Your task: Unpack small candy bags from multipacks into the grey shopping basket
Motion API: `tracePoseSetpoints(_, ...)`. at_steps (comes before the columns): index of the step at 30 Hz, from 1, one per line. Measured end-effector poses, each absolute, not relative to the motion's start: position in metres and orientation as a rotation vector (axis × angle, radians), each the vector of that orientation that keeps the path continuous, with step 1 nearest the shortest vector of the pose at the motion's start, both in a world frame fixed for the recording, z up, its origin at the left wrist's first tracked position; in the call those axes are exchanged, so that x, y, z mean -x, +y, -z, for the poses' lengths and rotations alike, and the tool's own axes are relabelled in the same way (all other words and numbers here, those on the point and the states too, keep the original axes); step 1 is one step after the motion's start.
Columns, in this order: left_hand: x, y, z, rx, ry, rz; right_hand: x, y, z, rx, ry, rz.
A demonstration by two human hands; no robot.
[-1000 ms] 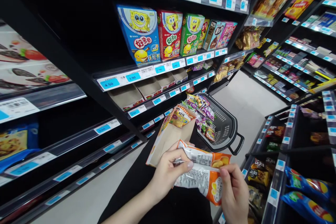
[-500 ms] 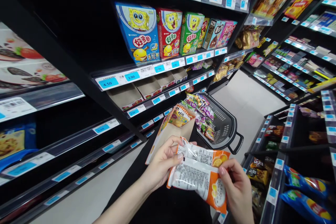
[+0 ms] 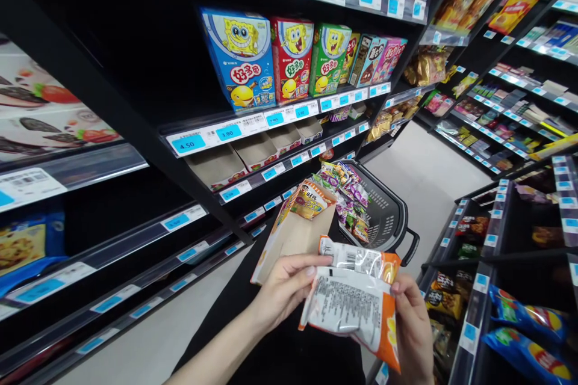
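My right hand [image 3: 412,320] grips the right end of an orange and white snack packet [image 3: 352,298], its printed back facing up. At the packet's left edge is my left hand [image 3: 291,281], with its index finger stretched out to the packet and its thumb just beside the edge. The left fingers look loosened, not clamped on it. Beneath and beyond the hands, an open cardboard display box [image 3: 289,240] leans on my dark-clothed lap, with a snack packet [image 3: 312,200] inside its far end. A dark shopping basket [image 3: 383,210] stands on the floor ahead, with several small snack packets [image 3: 347,189] piled on its left side.
On the left, shelving holds a blue SpongeBob box [image 3: 239,60], a red one [image 3: 292,60] and a green one [image 3: 331,60]. Open cardboard trays [image 3: 255,150] sit one shelf lower. Blue snack bags [image 3: 528,337] lie on the right-hand shelves. A pale floor aisle [image 3: 428,162] runs between.
The packet has shifted slightly right and tilted in my right hand. My left thumb has come off its face, and the left index finger has straightened. The box and basket stay put.
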State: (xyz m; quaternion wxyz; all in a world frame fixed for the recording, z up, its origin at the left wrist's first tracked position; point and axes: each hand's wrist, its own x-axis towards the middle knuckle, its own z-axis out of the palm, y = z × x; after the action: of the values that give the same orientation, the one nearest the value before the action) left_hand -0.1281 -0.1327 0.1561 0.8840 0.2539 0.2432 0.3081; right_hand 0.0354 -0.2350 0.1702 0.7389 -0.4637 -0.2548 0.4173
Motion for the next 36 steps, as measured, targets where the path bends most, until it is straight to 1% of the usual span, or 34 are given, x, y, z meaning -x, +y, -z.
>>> tracePoseSetpoints(3,0.136,-0.128,-0.157,-0.721,0.447,-0.632,-0.041,-0.240,-0.169,1.052,-0.565,-0.925)
tracePoseSetpoints(10,0.136,-0.130,-0.166,-1.472,0.406,-0.851,-0.050,-0.257,-0.161,1.082,-0.520,-1.040)
tracePoseSetpoints(16,0.129,-0.134,-0.156,-1.726,0.469,-1.443,-0.034,-0.260,-0.177,1.056,-0.360,-1.115)
tracePoseSetpoints(19,0.132,-0.131,-0.161,-1.797,0.521,-1.545,-0.033,-0.262,-0.180,1.143,-0.477,-1.063)
tracePoseSetpoints(23,0.140,-0.127,-0.172,-1.939,0.354,-1.414,-0.043,-0.265,-0.177,1.425,-0.836,-0.825)
tracePoseSetpoints(27,0.142,-0.128,-0.175,-2.101,0.595,-1.335,-0.046,-0.268,-0.178,1.641,-0.943,-0.456)
tracePoseSetpoints(29,0.141,-0.128,-0.174,-2.089,0.712,-1.230,-0.046,-0.268,-0.177,1.656,-0.946,-0.367)
tracePoseSetpoints(31,0.139,-0.128,-0.174,-1.931,0.743,-1.062,-0.046,-0.267,-0.173,1.629,-0.901,-0.460)
tracePoseSetpoints(34,0.137,-0.128,-0.175,-1.528,0.666,-0.806,-0.045,-0.264,-0.164,1.469,-0.697,-0.723)
tracePoseSetpoints(36,0.135,-0.130,-0.177,-1.223,0.586,-0.711,-0.043,-0.263,-0.160,1.315,-0.521,-0.919)
